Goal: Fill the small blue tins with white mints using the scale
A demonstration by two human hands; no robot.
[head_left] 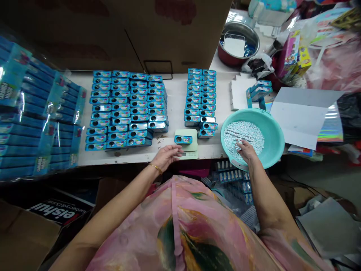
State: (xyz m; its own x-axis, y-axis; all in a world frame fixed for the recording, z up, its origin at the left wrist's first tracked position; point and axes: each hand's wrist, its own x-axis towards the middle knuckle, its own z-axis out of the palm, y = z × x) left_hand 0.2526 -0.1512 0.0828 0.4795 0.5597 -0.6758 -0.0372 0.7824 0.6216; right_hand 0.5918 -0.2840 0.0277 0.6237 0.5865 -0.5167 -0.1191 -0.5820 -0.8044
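Observation:
A small blue box lies on a pale green scale near the table's front edge. Just left of the scale is my left hand, its fingers extended and holding nothing. My right hand reaches into a turquoise basin over many small white pieces; its fingertips are drawn together, and whatever they hold is too small to make out. Rows of blue boxes stand left of the scale, and a narrower block of the same boxes stands behind it.
Wrapped stacks of blue boxes rise at the left. A large cardboard box borders the back. White card pieces, a metal bowl and a white sheet are at the right. More packs lie below the table edge.

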